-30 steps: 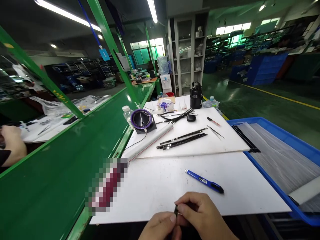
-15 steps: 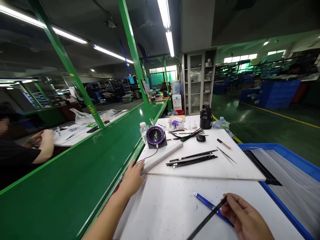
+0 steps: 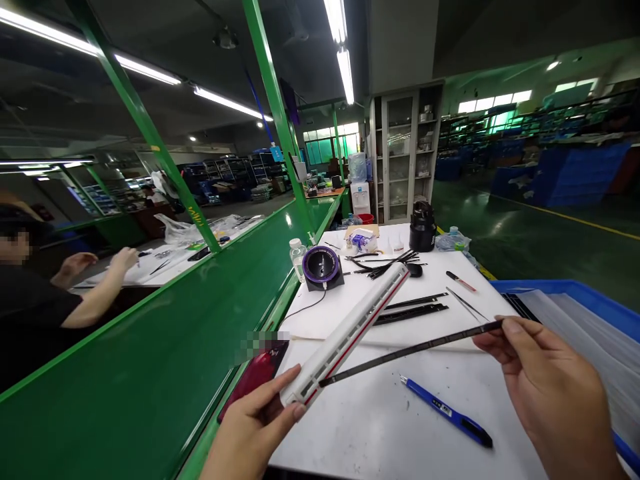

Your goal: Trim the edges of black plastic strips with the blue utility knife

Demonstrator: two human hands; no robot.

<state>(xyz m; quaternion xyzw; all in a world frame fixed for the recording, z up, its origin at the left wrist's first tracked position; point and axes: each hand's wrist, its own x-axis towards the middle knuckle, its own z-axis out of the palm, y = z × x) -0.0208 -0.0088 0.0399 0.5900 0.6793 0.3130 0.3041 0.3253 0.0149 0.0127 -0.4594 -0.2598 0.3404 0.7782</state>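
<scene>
1. Clasping the near end of a white slotted bar, the left hand has its grip parted only as far as the bar's width; the bar slants from there toward between 1 and 2 o'clock.
2. The right hand has its grip pinched nearly flat, thumb and fingers together on one end of a thin black strip.
3. That strip spans the gap between the hands — its other end overlaps the bar near the left fingertips; whether they touch, I cannot tell.
4. At 5 o'clock from the strip's middle, a blue knife-shaped tool lies on the white worktop.
5. At 10 o'clock from the right hand, tweezers rest on a white foam board; more black strips lie there, partly hidden behind the bar.
6. At 11 o'clock from the bar's middle stands a purple-rimmed round device, with a clear bottle just beside it.
7. Toward 10 o'clock, past the green partition, a co-worker's arm is raised.
</scene>
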